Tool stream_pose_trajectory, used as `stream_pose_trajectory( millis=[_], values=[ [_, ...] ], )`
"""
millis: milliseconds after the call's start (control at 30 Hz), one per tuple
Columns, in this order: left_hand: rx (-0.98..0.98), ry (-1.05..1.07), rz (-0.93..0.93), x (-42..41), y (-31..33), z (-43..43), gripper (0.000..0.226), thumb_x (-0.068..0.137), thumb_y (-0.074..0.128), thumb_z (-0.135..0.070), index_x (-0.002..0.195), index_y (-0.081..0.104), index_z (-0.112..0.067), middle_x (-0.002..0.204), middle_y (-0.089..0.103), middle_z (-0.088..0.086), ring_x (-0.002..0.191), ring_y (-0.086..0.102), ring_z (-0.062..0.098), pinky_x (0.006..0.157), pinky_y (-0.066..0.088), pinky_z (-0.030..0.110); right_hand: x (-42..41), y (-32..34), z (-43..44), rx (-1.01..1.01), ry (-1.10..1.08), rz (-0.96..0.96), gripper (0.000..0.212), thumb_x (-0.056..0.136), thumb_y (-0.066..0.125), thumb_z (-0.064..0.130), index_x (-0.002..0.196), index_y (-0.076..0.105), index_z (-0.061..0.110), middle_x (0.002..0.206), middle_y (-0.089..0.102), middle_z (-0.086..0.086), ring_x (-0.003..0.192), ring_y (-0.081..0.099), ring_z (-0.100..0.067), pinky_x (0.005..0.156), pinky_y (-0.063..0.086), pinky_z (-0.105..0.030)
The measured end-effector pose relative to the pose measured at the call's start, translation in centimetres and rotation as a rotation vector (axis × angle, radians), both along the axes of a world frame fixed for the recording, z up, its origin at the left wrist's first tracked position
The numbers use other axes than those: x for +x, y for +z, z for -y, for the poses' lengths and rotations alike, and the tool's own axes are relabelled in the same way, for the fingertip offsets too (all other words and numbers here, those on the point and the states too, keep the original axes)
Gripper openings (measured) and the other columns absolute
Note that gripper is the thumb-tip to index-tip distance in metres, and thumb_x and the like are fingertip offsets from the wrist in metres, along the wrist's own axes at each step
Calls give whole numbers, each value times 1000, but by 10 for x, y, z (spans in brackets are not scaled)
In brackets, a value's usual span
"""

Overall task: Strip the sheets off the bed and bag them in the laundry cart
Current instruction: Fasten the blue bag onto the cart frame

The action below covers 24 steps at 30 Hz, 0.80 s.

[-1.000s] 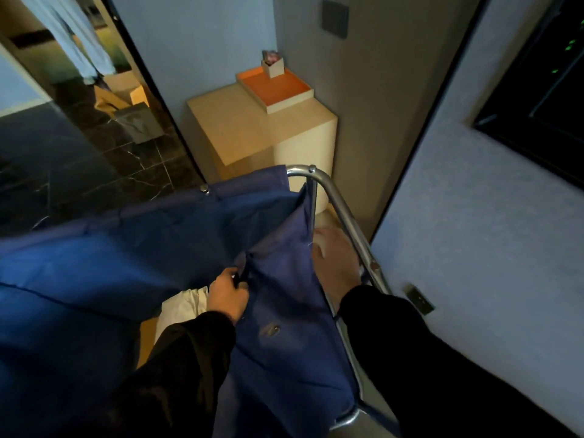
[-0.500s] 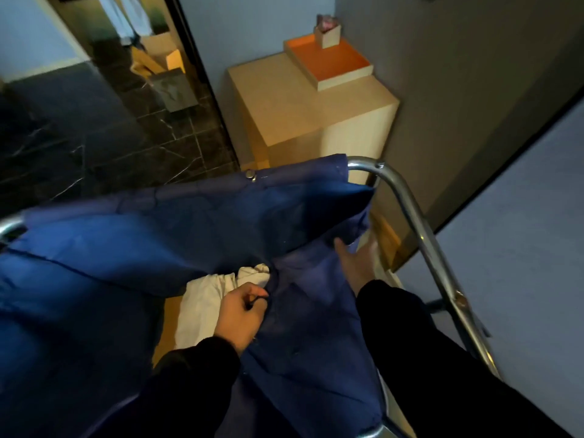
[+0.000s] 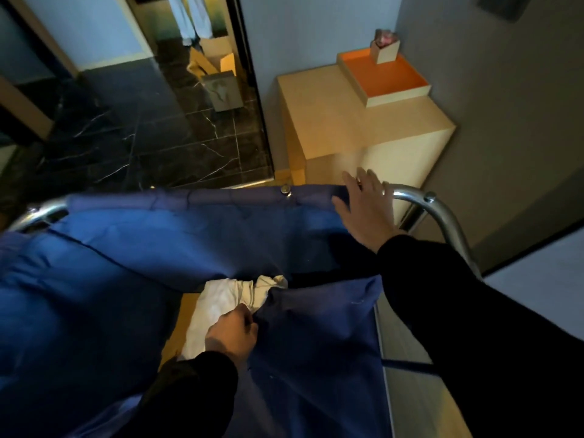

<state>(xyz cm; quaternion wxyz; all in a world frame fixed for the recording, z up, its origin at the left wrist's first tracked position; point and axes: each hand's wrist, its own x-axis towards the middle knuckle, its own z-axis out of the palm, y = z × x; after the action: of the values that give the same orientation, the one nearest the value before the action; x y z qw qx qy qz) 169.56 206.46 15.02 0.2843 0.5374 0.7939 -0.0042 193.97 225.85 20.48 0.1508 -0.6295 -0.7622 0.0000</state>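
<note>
While the laundry cart (image 3: 455, 235) stood beside a pale wooden cabinet (image 3: 347, 121), its slack blue fabric bag (image 3: 126, 279) hung from a curved chrome rail (image 3: 407, 192). White sheets (image 3: 221, 298), soft and crumpled, lay inside the bag's mouth, directly beyond the left hand (image 3: 232, 335), well short of the right. The left hand pinched the bag's near flap; the right hand (image 3: 366, 210), fingers spread, was over the far rim, contact unconfirmed.

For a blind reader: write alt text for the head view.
A person's left hand grips the near edge of a blue laundry bag with white sheets bunched inside, while the open right hand reaches over its far corner at the chrome cart frame. A wooden cabinet stands behind.
</note>
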Motion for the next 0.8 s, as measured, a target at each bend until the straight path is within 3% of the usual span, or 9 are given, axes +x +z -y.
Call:
stream_pose_trajectory(
  millis=[67, 133, 300, 400, 600, 733, 800],
  values=[
    [-21, -44, -49, -4, -2, -1, 16, 92, 49, -26, 105, 55, -20, 103, 65, 5, 95, 61, 25, 83, 47, 33, -7, 5, -22, -110, 22, 81, 42, 99, 33, 47, 127, 51, 21, 127, 56, -11, 122, 45, -31, 103, 28, -51],
    [-47, -64, -90, -7, -5, 0, 19, 92, 48, -26, 110, 53, -22, 108, 64, 3, 100, 59, 24, 88, 43, 35, -14, 6, -31, -184, 4, 62, 35, 98, 38, 44, 111, 61, 22, 107, 63, -9, 107, 52, -31, 95, 33, -47],
    [-72, -49, -100, -13, -12, 2, 30, 91, 48, -30, 121, 49, -23, 119, 58, 3, 110, 55, 24, 95, 40, 37, -19, 3, -33, -126, -73, 37, 27, 98, 47, 36, 96, 69, 20, 91, 67, -8, 88, 58, -28, 75, 34, -35],
    [-32, -28, -29, -17, -11, -4, 34, 90, 52, -28, 124, 49, -22, 121, 54, 5, 111, 54, 25, 95, 43, 36, -29, 7, -27, -19, -41, 93, 25, 97, 51, 28, 93, 72, 15, 88, 67, -9, 85, 59, -29, 72, 39, -34],
    [191, -40, 167, -20, 8, -39, 33, 86, 59, -13, 119, 56, -12, 116, 58, 10, 104, 57, 25, 91, 44, 30, -39, 9, -2, -87, -58, -374, 6, 90, 57, 19, 90, 61, 14, 86, 65, -13, 86, 58, -33, 74, 46, -39],
    [337, -124, 171, -23, 32, -79, 35, 87, 58, -13, 122, 55, -10, 113, 58, 11, 103, 59, 27, 90, 46, 35, -51, 5, 8, -163, 62, -321, 20, 88, 53, 17, 106, 60, 16, 96, 69, -10, 92, 62, -33, 80, 50, -41],
    [398, -164, 139, -27, 44, -103, 37, 90, 58, -17, 126, 54, -11, 115, 57, 12, 105, 58, 29, 91, 46, 38, -57, 3, 9, -155, 107, -263, 17, 89, 55, 22, 103, 61, 16, 95, 70, -10, 93, 62, -34, 78, 48, -38]
  ],
)
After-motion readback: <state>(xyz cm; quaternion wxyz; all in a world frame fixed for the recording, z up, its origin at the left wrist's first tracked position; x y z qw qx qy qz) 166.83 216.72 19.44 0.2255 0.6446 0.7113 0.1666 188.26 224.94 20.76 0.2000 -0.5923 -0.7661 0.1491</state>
